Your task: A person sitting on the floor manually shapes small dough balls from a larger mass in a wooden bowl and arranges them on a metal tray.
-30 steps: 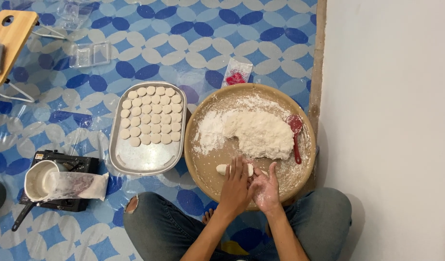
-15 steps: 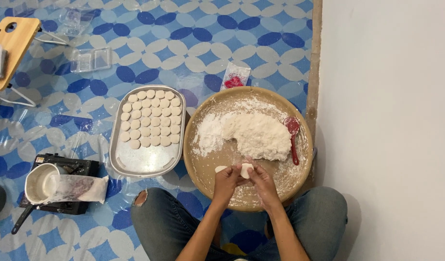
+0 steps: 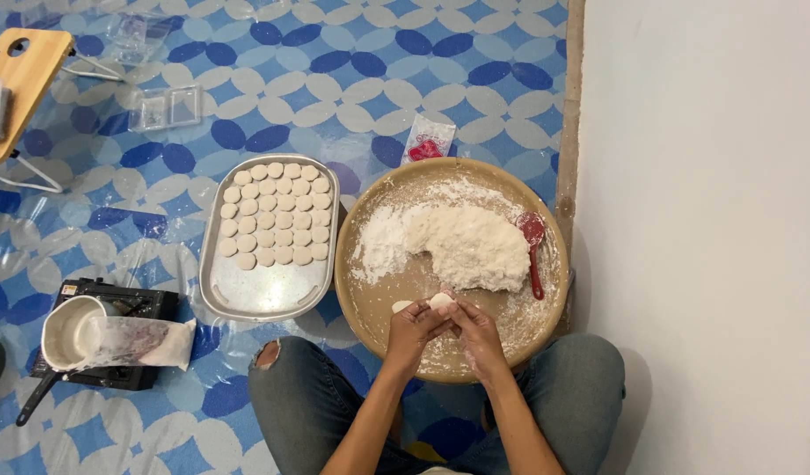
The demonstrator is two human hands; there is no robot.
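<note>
Seen from the head camera, looking straight down: a person sits cross-legged on a blue-and-white patterned floor mat [image 3: 352,79], both hands meeting over the near edge of a round tan tray [image 3: 370,303] dusted with flour. The left hand [image 3: 414,332] and the right hand [image 3: 477,332] are drawn together, fingertips pinching a small white piece of dough [image 3: 440,301] held just above the tray; a second small dough piece [image 3: 402,306] lies on the tray just beside the left hand's fingers. Beyond the hands sits a large mound of white dough [image 3: 471,246], with loose flour spread to its left and a red spoon [image 3: 534,251] lying at its right side. Left of the round tray, and touching it, rests a rectangular metal tray [image 3: 264,295] carrying neat rows of flat round dough discs [image 3: 273,215] (its near part is bare). Farther left stand a white cup [image 3: 66,330] and a plastic bag [image 3: 141,341] on a dark scale [image 3: 115,303]. A small red-and-white packet [image 3: 427,141] lies beyond the round tray.
</note>
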